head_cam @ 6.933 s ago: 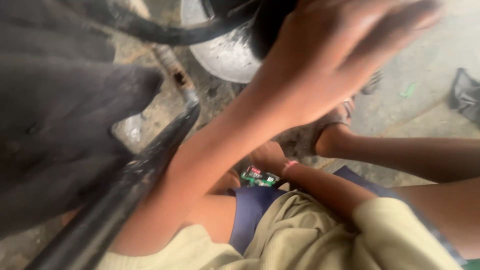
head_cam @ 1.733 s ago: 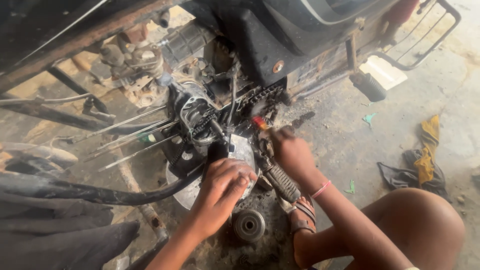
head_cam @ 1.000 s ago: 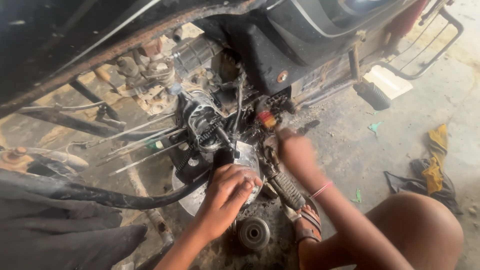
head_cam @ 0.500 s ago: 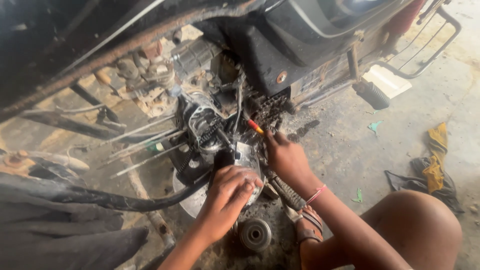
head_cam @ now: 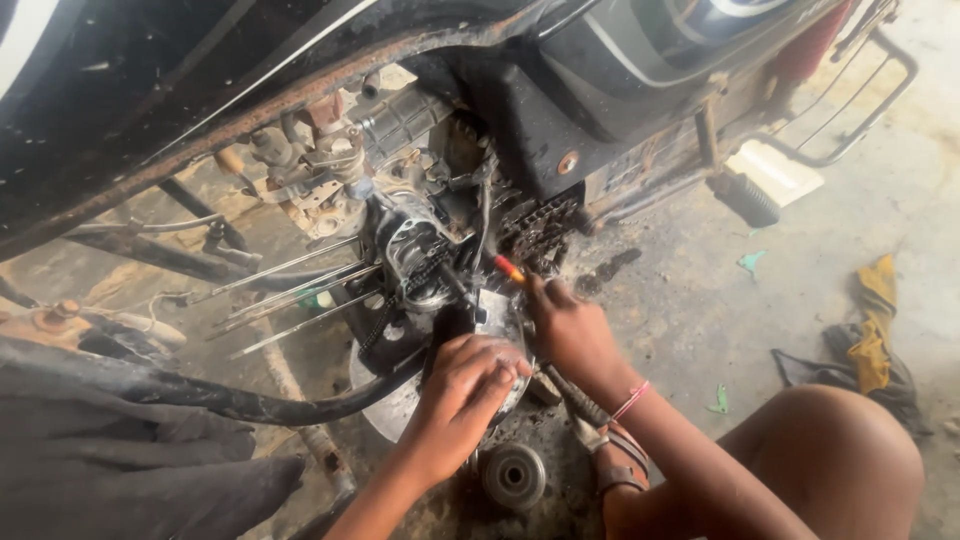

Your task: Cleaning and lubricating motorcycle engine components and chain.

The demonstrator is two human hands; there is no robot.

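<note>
Your left hand (head_cam: pixel 470 385) is cupped palm-down over the round metal cover (head_cam: pixel 400 410) on the side of the motorcycle engine (head_cam: pixel 430 250), fingers curled and pressing on its upper edge; whether they close around anything under the palm cannot be told. Your right hand (head_cam: pixel 570 335) sits just beside it, to the right, closed around a small tool with a red and yellow handle (head_cam: pixel 509 268), whose tip points up-left into the opened engine, near the chain (head_cam: pixel 535 225). A pink band (head_cam: pixel 630 400) circles the right wrist. Several bare metal rods (head_cam: pixel 290 295) stick out of the engine toward the left. A black hose (head_cam: pixel 250 405) curves along below them toward the cover. A small round grooved part (head_cam: pixel 513 477) lies on the ground just below your left hand. Your bare knee (head_cam: pixel 830 460) is at lower right. A yellow and dark rag (head_cam: pixel 870 330) lies on the concrete floor (head_cam: pixel 680 300), well apart from both hands. The footrest (head_cam: pixel 745 200) juts out at upper right.
</note>
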